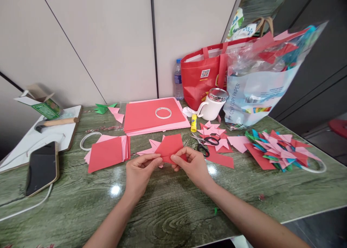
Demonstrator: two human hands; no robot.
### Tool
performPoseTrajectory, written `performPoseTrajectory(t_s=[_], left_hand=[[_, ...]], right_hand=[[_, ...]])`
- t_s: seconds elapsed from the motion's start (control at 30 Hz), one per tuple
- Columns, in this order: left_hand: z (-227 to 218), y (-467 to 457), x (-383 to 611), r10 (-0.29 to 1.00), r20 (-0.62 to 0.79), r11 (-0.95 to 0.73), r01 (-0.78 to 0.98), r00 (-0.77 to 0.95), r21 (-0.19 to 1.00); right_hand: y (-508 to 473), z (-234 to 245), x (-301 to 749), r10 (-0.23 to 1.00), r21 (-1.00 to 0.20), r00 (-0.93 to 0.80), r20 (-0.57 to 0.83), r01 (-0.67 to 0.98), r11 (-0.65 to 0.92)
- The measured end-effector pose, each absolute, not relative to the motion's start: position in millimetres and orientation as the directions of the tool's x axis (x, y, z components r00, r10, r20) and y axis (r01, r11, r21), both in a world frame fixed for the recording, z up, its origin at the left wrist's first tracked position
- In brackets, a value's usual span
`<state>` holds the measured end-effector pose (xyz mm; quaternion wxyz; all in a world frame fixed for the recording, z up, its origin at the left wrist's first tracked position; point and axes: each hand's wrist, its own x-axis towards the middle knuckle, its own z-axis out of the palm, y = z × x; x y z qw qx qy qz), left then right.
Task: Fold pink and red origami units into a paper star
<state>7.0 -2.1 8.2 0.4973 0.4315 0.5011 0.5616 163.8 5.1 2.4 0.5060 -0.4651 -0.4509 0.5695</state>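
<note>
Both hands hold one red paper square (170, 146) just above the green wood-grain table (168, 212). My left hand (141, 172) pinches its lower left edge with thumb and fingers. On the lower right edge, my right hand (191, 165) is closed the same way. The sheet is partly folded along the bottom. Pink folded pieces (149, 150) lie on the table right behind it.
A stack of small red and pink squares (107, 154) lies left; large red sheets with a tape ring (163, 113) behind. Scissors (204, 144), a glue stick (193, 122), a white mug (211, 105), folded colourful pieces (279, 150), bags, and a phone (41, 167) surround them.
</note>
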Motion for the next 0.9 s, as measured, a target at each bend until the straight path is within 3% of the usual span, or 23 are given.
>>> performPoseTrajectory(t_s=[0.4,0.57,0.8,0.9], left_hand=[[8.9,-2.9,9.0,0.984,-0.001,-0.022,-0.13,-0.177,0.991],[7.3,-4.1,8.5,0.984,-0.018,-0.004,-0.126,-0.178,0.992],[7.3,-5.8,9.9,0.98,0.002,-0.018,-0.077,-0.198,0.997],[9.0,-5.9,10.7,0.982,-0.007,-0.01,-0.092,-0.191,0.996]], right_hand=[[3.0,0.8,162.4,0.999,-0.991,-0.049,-0.016,-0.136,-0.022],[1.5,1.8,161.7,0.999,-0.977,-0.034,-0.008,-0.211,-0.015],[1.3,0.5,161.3,0.987,-0.984,0.065,0.15,-0.088,0.155],[1.6,2.3,160.9,0.992,-0.981,0.052,0.119,-0.149,0.125]])
